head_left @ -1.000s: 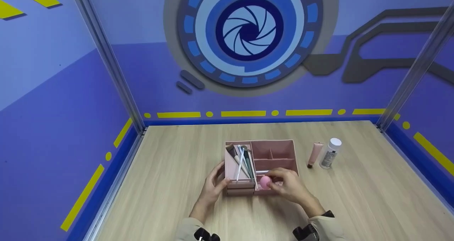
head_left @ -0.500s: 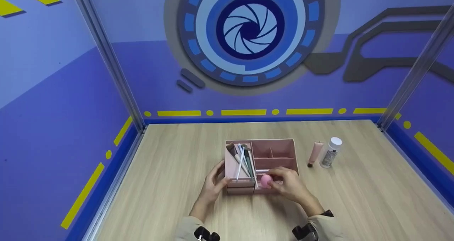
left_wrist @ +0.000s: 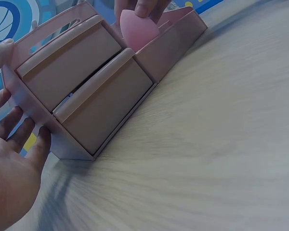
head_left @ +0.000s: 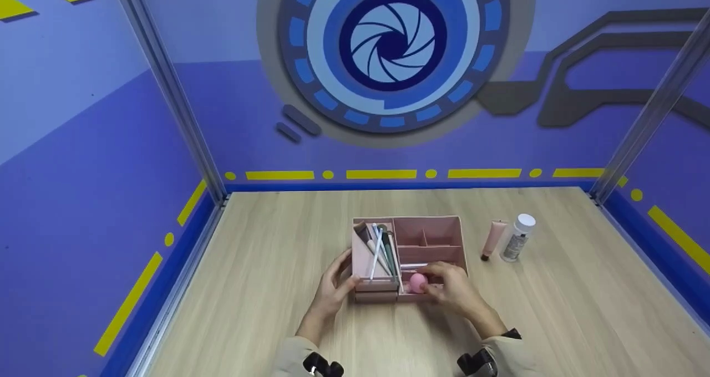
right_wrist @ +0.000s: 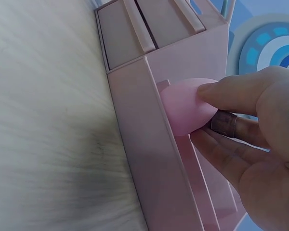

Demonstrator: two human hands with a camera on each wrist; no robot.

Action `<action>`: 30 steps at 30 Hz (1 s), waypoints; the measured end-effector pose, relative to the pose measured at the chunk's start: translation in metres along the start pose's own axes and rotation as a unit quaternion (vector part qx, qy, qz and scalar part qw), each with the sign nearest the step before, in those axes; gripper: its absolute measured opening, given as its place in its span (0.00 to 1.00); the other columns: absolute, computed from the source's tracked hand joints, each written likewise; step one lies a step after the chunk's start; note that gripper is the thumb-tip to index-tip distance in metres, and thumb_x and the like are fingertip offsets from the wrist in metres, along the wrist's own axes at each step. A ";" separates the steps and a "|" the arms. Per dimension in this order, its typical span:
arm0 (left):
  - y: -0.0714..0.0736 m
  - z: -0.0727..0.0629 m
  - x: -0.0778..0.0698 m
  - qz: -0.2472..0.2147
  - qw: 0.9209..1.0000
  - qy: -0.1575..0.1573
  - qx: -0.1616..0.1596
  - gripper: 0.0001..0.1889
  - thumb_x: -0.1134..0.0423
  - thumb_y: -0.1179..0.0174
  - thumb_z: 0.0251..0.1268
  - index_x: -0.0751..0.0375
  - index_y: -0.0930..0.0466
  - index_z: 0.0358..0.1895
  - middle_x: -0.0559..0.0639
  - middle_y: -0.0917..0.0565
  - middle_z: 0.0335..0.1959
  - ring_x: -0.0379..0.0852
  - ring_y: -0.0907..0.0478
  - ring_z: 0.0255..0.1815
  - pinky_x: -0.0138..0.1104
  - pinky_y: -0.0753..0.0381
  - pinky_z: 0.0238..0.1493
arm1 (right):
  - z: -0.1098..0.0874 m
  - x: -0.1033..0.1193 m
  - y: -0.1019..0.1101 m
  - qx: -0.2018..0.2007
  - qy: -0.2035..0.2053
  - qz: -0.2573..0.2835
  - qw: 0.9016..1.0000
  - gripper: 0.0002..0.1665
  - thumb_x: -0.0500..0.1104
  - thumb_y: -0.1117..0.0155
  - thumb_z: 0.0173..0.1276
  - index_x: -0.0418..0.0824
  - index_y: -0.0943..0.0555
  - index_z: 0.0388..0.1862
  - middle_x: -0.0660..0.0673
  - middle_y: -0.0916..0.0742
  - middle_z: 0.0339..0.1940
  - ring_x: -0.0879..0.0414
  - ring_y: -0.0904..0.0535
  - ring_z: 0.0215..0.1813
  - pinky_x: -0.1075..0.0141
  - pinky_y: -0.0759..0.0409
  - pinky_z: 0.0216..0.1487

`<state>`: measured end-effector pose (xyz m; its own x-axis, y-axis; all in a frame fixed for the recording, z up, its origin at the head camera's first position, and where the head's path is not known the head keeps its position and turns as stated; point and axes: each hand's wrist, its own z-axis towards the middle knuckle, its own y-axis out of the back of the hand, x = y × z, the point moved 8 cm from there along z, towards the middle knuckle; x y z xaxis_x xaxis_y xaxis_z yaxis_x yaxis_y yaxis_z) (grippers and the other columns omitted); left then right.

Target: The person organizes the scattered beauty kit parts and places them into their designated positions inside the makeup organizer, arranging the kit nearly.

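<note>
A pink makeup organizer stands on the table with its drawers facing the person. My right hand pinches a pink egg-shaped makeup sponge between thumb and fingers, low in the front right compartment. Part of the sponge is hidden behind the compartment's front wall. At the organizer's left side, my left hand rests with fairly straight, spread fingers on the side panel and its thumb near the front top corner. Several makeup brushes lie in the left top tray.
Right of the organizer, a pink tube with a dark cap and a white-capped bottle stand on the wooden table. A silvery stick-like item lies behind the sponge. Blue-purple panels enclose the table's back and sides.
The sponge has shifted slightly to the right inside the front compartment, still pinched by my right hand. My left hand stays against the organizer. The head view has tilted slightly.
</note>
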<state>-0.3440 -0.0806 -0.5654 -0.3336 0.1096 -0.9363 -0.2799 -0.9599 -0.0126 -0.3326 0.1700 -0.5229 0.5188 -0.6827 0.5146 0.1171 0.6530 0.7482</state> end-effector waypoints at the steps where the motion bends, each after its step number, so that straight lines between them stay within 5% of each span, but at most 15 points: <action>1: 0.000 0.001 -0.001 0.000 1.000 -0.002 0.000 0.32 0.72 0.45 0.69 0.70 0.46 0.74 0.68 0.41 0.74 0.64 0.48 0.76 0.53 0.46 0.74 | 0.000 -0.001 0.000 0.000 -0.001 0.000 1.000 0.15 0.38 0.24 0.52 0.42 0.13 0.41 0.49 0.12 0.39 0.52 0.17 0.44 0.54 0.19 0.49; 8: -0.001 0.003 -0.004 -0.013 1.000 -0.004 0.007 0.33 0.72 0.46 0.70 0.71 0.47 0.74 0.69 0.43 0.74 0.66 0.49 0.76 0.40 0.34 0.70 | 0.000 -0.005 -0.001 -0.006 -0.006 -0.003 1.000 0.15 0.38 0.24 0.53 0.43 0.13 0.41 0.48 0.12 0.39 0.51 0.17 0.44 0.53 0.19 0.48; 17: 0.000 0.003 -0.002 -0.012 1.000 -0.012 0.001 0.32 0.72 0.45 0.69 0.71 0.46 0.74 0.69 0.43 0.74 0.65 0.49 0.76 0.53 0.43 0.73 | -0.004 -0.012 -0.006 0.000 -0.043 -0.001 0.999 0.16 0.38 0.24 0.53 0.44 0.14 0.42 0.48 0.13 0.41 0.49 0.17 0.46 0.51 0.19 0.51; 23: 0.000 0.001 -0.005 0.023 0.999 -0.022 -0.001 0.32 0.74 0.46 0.69 0.72 0.46 0.73 0.69 0.41 0.74 0.66 0.46 0.75 0.56 0.46 0.73 | -0.006 -0.012 -0.009 -0.001 -0.032 0.025 0.999 0.16 0.36 0.25 0.53 0.43 0.14 0.43 0.48 0.13 0.41 0.50 0.17 0.45 0.56 0.16 0.48; 30: -0.004 -0.002 -0.027 0.040 0.999 -0.028 -0.002 0.31 0.76 0.46 0.67 0.81 0.47 0.71 0.75 0.40 0.71 0.69 0.45 0.73 0.41 0.43 0.75 | -0.008 -0.014 -0.010 -0.006 -0.021 0.028 0.999 0.15 0.34 0.26 0.53 0.41 0.14 0.42 0.47 0.13 0.41 0.51 0.16 0.45 0.59 0.15 0.47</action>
<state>-0.3317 -0.0800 -0.5408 -0.4042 0.0475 -0.9135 -0.2479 -0.9670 0.0594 -0.3341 0.1758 -0.5408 0.4896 -0.6578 0.5724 0.0999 0.6945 0.7125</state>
